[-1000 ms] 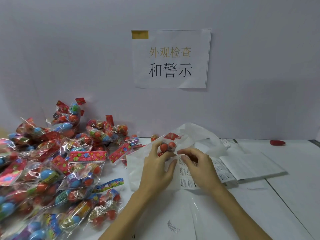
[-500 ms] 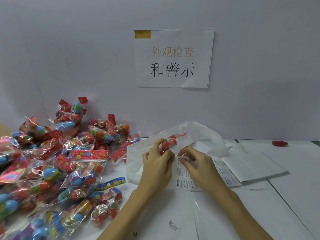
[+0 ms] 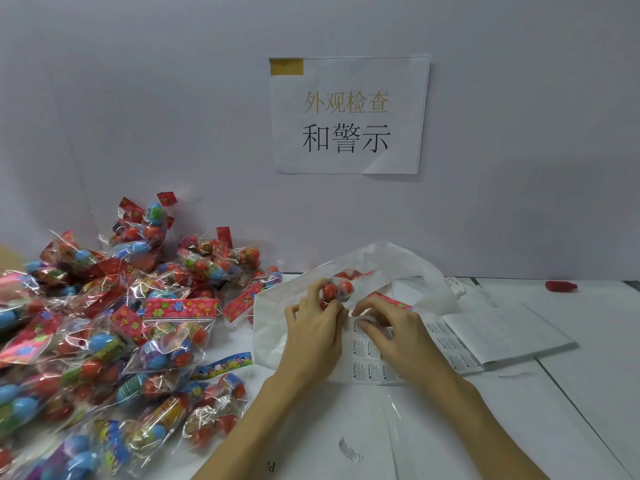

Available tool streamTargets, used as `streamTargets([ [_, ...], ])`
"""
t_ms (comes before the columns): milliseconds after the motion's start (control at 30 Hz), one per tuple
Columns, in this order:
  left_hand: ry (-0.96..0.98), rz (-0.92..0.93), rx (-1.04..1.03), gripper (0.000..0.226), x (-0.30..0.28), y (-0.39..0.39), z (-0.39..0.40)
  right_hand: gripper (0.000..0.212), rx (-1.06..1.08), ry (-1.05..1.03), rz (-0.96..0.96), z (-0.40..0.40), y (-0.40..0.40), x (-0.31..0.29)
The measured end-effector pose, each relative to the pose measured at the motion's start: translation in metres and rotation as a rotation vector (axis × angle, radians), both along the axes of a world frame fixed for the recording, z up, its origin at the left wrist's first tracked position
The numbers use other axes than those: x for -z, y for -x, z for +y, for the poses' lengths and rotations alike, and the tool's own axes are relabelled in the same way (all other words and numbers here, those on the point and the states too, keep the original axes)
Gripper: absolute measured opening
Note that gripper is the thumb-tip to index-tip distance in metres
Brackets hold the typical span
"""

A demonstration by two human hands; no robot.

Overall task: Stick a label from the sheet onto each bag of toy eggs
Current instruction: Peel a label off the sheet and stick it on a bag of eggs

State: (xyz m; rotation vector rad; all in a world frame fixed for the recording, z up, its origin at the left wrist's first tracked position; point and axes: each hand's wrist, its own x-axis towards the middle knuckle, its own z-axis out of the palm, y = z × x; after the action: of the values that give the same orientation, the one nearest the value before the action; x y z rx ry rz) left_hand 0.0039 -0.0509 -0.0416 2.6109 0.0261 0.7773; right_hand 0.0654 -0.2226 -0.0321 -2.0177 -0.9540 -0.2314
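Head view — clear bag [image 3: 337, 289], orange-red eggs, gripped by hands [image 3: 349, 327].

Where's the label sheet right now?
Head view, centre-right: the label sheet lies flat on the table, under the right hand, beside the left hand.

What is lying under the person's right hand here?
The label sheet lies under the right hand, with rows of small printed warning labels showing beside and below it. The fingertips pinch something pale at the sheet's top edge. The labels directly beneath the palm are covered.
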Motion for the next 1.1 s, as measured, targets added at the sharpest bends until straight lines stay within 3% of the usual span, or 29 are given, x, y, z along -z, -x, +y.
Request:
streamTargets([
  [1100, 0.029, 0.005, 0.013, 0.023, 0.0038, -0.0005, 0.0001, 0.018, -0.027, 0.009, 0.061, 0.0006, -0.0017, 0.0060],
])
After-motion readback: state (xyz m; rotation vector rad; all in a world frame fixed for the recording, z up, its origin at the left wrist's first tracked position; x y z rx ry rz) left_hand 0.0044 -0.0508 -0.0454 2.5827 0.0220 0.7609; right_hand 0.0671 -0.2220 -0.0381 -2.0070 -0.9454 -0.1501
